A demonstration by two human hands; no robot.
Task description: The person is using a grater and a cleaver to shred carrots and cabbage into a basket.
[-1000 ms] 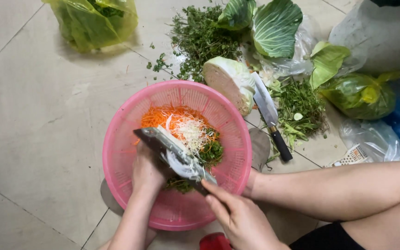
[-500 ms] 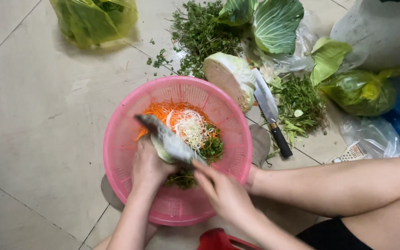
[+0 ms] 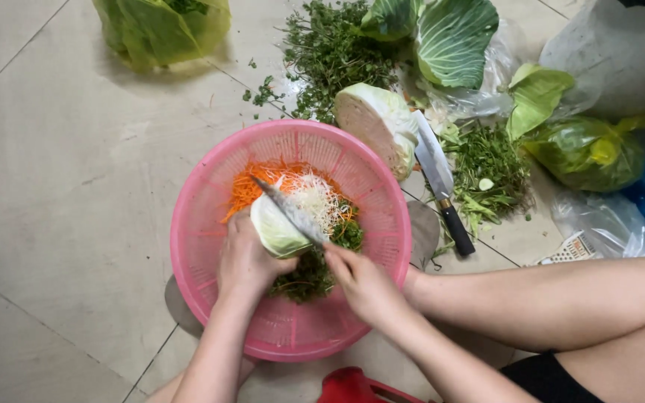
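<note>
The tiled floor (image 3: 61, 201) carries everything here. On it sits a round pink plastic basket (image 3: 203, 246), and both hands work over its middle. Beyond the basket's far rim, away from the hands, a half cabbage (image 3: 378, 119) lies with its cut face turned toward the basket, and past that are loose cabbage leaves (image 3: 449, 33) and a heap of small-leaved green herbs (image 3: 330, 52). A green plastic bag (image 3: 158, 30) lies far off to the upper left of the hands; another bag of greens (image 3: 591, 149) lies well to the right.

Inside the basket, just beyond the hands, is a pile of shredded orange carrot (image 3: 251, 186) mixed with pale cabbage shreds (image 3: 319, 198), and chopped dark greens (image 3: 311, 272) lie under and between the two hands.

The left hand (image 3: 244, 261) is curled around a pale green cabbage wedge (image 3: 274, 231), fingers pressed against its near side, holding it above the shreds. The right hand (image 3: 363, 283) is closed on the handle end of a slicing knife (image 3: 293, 213), whose blade runs up and leftward from the grip and lies across the top of the wedge, touching it.

To the right of the right hand, outside the basket, a cleaver (image 3: 434, 160) with a dark handle lies on the floor beside the half cabbage, untouched.
</note>
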